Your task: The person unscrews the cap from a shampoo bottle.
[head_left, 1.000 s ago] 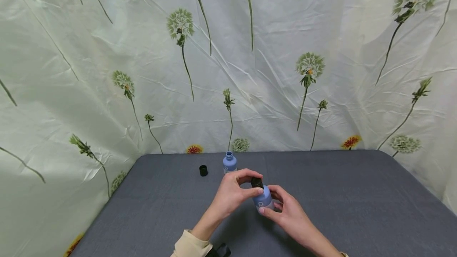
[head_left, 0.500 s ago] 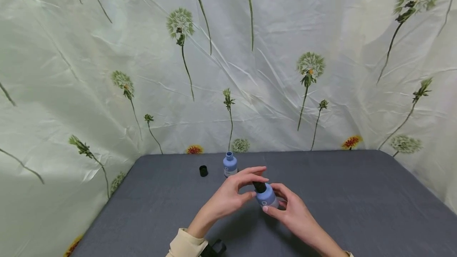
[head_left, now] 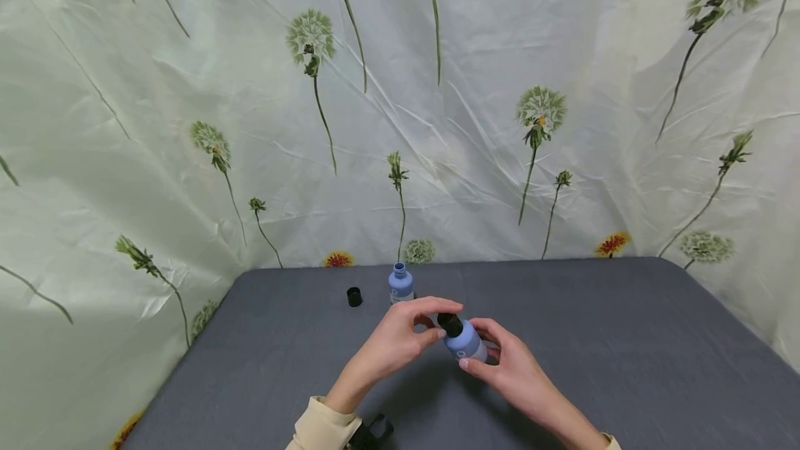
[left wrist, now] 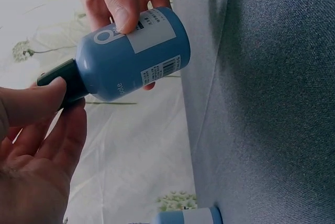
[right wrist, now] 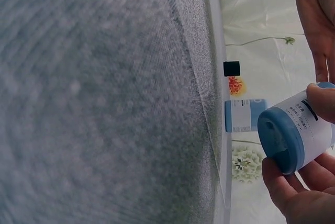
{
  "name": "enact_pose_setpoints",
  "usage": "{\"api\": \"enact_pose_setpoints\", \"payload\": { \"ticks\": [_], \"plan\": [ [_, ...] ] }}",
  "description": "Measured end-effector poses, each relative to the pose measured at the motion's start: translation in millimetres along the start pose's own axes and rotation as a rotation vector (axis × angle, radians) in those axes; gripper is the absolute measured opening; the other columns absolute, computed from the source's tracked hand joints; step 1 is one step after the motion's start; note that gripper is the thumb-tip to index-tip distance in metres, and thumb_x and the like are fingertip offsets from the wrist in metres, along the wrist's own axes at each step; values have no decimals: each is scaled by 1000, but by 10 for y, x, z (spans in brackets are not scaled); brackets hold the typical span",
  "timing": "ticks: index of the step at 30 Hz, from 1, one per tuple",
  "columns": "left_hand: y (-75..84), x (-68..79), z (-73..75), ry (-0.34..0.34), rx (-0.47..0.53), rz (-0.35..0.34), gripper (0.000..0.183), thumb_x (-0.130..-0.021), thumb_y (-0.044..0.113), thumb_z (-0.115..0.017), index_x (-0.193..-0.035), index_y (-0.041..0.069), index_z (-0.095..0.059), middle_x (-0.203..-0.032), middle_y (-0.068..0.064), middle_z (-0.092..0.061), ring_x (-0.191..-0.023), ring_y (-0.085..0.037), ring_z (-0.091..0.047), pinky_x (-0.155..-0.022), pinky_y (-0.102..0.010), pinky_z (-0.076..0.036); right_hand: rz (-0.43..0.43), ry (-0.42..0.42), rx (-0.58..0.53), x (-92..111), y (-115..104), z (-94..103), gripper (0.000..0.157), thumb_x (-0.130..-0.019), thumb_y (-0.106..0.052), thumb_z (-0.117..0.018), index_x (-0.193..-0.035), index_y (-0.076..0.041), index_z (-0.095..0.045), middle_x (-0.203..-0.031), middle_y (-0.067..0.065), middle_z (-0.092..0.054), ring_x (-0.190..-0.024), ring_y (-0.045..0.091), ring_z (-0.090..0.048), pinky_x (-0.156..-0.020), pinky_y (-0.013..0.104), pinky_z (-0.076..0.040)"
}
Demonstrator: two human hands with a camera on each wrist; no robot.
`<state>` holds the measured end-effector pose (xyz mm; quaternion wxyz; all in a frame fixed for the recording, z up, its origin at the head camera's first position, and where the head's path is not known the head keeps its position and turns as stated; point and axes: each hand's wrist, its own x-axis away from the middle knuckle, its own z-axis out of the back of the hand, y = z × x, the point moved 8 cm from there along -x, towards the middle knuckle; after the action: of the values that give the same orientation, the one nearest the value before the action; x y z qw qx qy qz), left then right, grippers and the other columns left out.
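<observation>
In the head view my right hand (head_left: pixel 515 370) grips the body of a blue bottle (head_left: pixel 464 344) with a white label, its thumb on the front. The bottle tilts, with its neck toward my left hand (head_left: pixel 396 335). That hand pinches the black cap (head_left: pixel 451 326) between thumb and fingers; in the left wrist view the cap (left wrist: pixel 75 80) sits on the bottle's neck. Close up in the right wrist view, the base of the held bottle (right wrist: pixel 280 140) faces the camera, above the table.
Farther back on the grey table (head_left: pixel 581 339) stands a second blue bottle (head_left: pixel 401 285), its mouth uncovered. A loose black cap (head_left: pixel 354 296) lies to its left. A pale curtain (head_left: pixel 475 123) printed with dandelions hangs behind the table.
My left fingers loosened and stretched over the cap half a second ago, and now close on it again. The bottle leans more to the left; my right hand keeps its hold.
</observation>
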<state>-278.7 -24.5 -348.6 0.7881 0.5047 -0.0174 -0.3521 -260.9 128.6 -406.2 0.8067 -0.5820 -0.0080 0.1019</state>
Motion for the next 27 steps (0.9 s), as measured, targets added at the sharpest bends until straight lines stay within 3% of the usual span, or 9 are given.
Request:
{"api": "enact_pose_setpoints", "payload": {
  "ticks": [4,13,22,27],
  "plan": [
    [-19,-4,23,17,-3,18,41,-90,1,-70,-122,25,-69,-120,10,-64,-103,-9,-60,-82,-31,-52,-2,13,27,1,-13,8,57,-81,-18,-83,-130,-5,-56,-129,12,-58,-120,30,-55,-94,45,-49],
    [-31,0,60,44,-33,13,25,-89,15,-75,-112,24,-73,-109,12,-62,-97,-13,-55,-78,-32,-49,42,14,74,13,-89,48,52,-81,-18,-82,-127,-10,-58,-124,11,-59,-102,23,-61,-82,38,-53],
    [-93,16,79,82,-90,118,22,-88,26,-76,-108,18,-70,-95,10,-62,-82,-12,-57,-70,-30,-47,30,23,125,20,-113,79,52,-81,-20,-83,-127,-15,-60,-120,7,-60,-97,21,-59,-82,40,-49],
    [-105,15,80,95,-105,151,17,-89,32,-75,-102,24,-68,-92,10,-63,-80,-12,-58,-69,-31,-48,42,28,144,27,-133,83,51,-80,-20,-83,-126,-15,-61,-120,6,-60,-98,21,-58,-83,41,-49]
  ]
}}
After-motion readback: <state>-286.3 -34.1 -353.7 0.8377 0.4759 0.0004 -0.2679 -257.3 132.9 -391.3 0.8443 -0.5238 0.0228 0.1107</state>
